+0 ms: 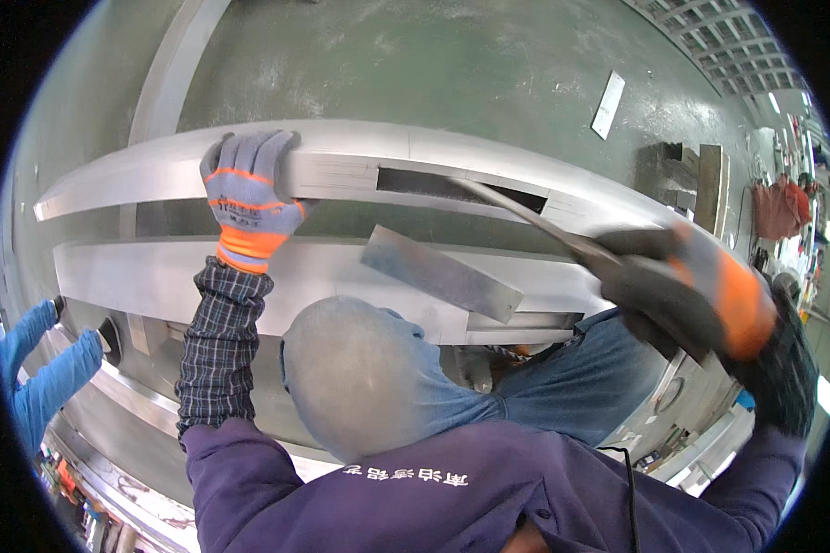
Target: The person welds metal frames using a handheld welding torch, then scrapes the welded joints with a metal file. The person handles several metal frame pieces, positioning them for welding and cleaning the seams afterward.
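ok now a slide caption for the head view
Gloved left hand on a metal beam, right hand holding a long thin tool at the beam's slot.

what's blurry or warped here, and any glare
All in the head view: motion blur smears the gloved right hand; the gloved left hand looks crisper; fisheye distortion bows the upper metal beam, whose left end shines; black vignetting darkens the corners.

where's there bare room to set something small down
Widest: green floor beyond the far beam, between the long bar and small pale strip. The near beam is bare left of the left sleeve. Crowded: the slot, reached by the tool in the right hand, and the near beam around the loose plate and knee.
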`<state>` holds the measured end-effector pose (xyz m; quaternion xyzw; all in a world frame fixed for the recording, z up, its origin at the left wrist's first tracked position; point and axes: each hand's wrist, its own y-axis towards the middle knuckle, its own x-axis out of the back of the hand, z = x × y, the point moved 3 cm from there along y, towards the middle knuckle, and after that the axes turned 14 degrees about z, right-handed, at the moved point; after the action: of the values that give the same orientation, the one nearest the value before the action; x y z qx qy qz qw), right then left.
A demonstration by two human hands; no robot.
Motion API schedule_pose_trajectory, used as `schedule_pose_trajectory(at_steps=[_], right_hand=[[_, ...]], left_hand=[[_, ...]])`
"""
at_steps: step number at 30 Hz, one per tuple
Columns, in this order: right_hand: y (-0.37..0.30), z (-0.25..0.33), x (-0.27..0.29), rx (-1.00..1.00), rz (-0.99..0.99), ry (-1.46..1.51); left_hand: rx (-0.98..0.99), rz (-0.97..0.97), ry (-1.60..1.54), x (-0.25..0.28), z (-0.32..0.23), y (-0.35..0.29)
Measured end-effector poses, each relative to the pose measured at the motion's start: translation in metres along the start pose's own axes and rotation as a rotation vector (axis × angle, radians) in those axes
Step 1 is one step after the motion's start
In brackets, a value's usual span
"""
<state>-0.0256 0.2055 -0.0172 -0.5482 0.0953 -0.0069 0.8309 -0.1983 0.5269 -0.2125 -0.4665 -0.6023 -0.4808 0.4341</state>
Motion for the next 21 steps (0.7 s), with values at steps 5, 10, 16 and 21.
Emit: schedule_pose_trajectory(at_steps=[5,10,16,21], right_hand=[[0.066,0.007,-0.001,0.128,0.091,-0.047],[-0.038,-0.035,-0.003,-0.009,-0.027,0.093],[0.035,-0.019,0.012,0.067,0.034,0.042],[-0.038,-0.062,0.018,-0.007,-0.098,-0.04]], left_hand=[[-0.023,-0.067,-0.031,-0.009,0.005,-0.011],[0.016,-0.029,-0.027,0.003,0.001,-0.008],[-0.01,-0.018,-0.02,0.004,-0.001,-0.001],[-0.002,-0.016,-0.014,0.002,0.004,-0.004]])
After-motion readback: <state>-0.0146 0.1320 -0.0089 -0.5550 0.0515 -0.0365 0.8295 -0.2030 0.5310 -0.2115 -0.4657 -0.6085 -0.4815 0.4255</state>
